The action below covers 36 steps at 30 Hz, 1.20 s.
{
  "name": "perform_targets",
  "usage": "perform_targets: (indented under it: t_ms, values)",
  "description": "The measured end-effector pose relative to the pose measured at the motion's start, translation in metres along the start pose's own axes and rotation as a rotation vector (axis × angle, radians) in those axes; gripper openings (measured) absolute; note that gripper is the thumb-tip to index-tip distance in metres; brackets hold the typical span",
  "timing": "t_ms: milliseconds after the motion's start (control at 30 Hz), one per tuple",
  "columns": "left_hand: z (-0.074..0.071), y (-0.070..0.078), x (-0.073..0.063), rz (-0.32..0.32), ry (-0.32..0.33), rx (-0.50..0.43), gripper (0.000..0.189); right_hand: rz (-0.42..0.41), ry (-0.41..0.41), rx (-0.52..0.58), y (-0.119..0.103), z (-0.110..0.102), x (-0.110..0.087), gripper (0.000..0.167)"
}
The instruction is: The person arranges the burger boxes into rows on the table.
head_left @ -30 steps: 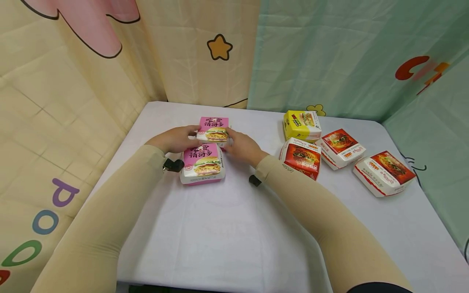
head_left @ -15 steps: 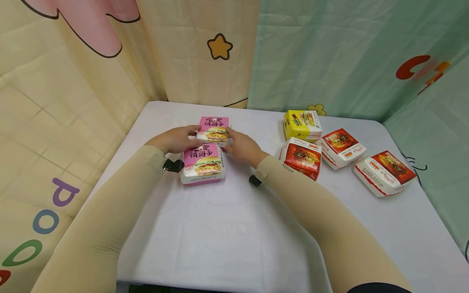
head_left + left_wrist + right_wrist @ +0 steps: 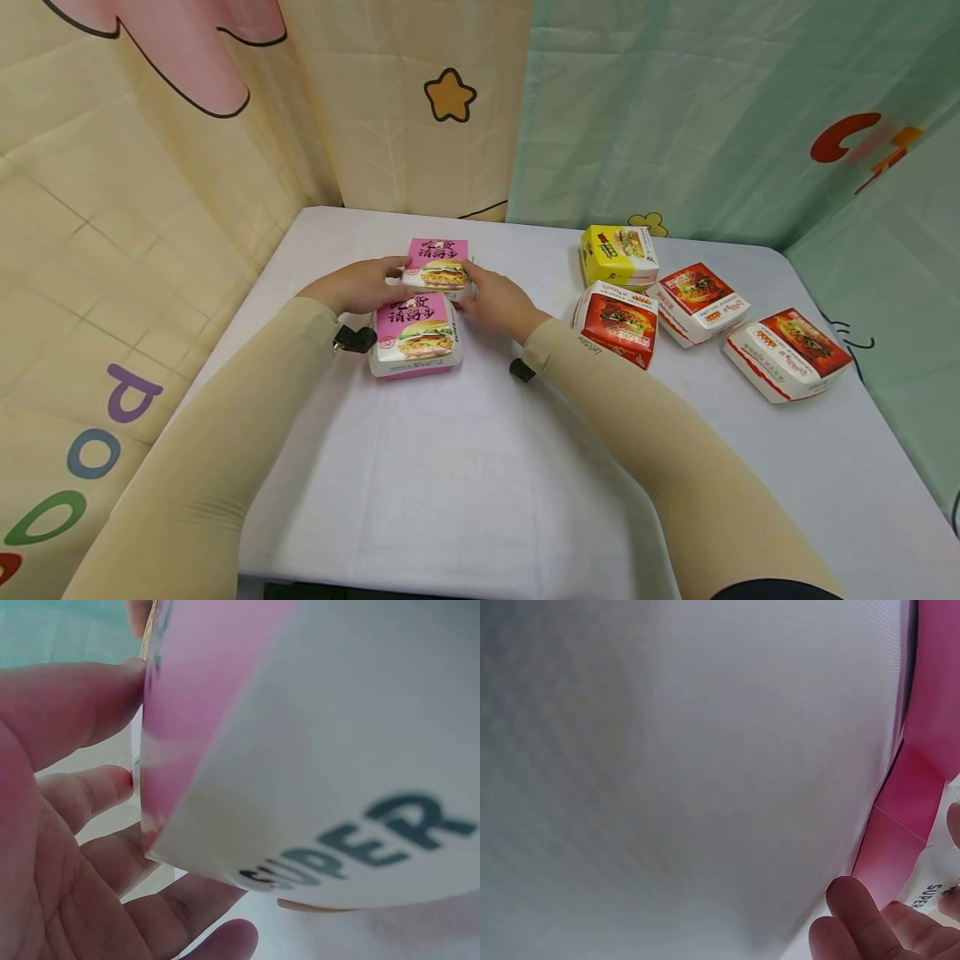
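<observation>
Two pink-and-white burger boxes stand one behind the other at the table's centre left in the head view. My left hand [image 3: 360, 283] grips the left side of the far burger box [image 3: 437, 250], and my right hand [image 3: 498, 304] holds its right side. The near burger box [image 3: 416, 337] sits directly in front, close to the far one. In the left wrist view, a white panel lettered SUPER [image 3: 360, 847] fills the right, beside my spread fingers [image 3: 172, 907]. Fingertips [image 3: 851, 900] of my right hand reach a pink box edge [image 3: 889, 855] in the right wrist view.
On the white-covered table [image 3: 450, 483], a yellow burger box [image 3: 618, 254] stands at the back right. Near it are a red-and-white box [image 3: 618, 321] by my right forearm, another red box [image 3: 699, 304], and one farther right [image 3: 787, 354]. Curtains [image 3: 637, 108] hang behind.
</observation>
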<state>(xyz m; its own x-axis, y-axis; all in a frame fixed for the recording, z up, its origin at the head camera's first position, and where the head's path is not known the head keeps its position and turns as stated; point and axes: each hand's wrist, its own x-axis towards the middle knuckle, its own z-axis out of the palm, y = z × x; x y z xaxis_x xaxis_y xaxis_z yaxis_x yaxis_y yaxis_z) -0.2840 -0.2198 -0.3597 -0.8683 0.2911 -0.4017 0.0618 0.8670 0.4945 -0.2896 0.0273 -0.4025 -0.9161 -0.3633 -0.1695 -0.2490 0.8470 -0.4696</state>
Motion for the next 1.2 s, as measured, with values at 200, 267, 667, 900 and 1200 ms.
perform_targets:
  t_ms: [200,267,667,900,1200]
  values:
    - [-0.0007,0.0017,-0.0011,0.001,-0.002,0.002,0.083,-0.016,0.006,0.004,-0.0004,-0.0012,0.0000,0.076]
    - [-0.0007,0.0012,-0.0009,-0.002,-0.002,0.001,0.082,-0.021,0.009,0.003,-0.0002,-0.0013,0.0002,0.076]
    - [0.0000,-0.0002,0.0004,-0.012,-0.001,0.002,0.082,-0.035,0.002,0.028,-0.0004,-0.0013,0.0001,0.078]
    - [-0.0012,0.0026,-0.0022,-0.012,0.000,0.012,0.083,-0.027,-0.007,0.030,-0.0008,-0.0018,-0.0005,0.080]
    - [-0.0006,-0.0018,0.0000,-0.003,0.002,0.003,0.085,-0.012,-0.013,0.052,-0.0013,-0.0003,-0.0003,0.083]
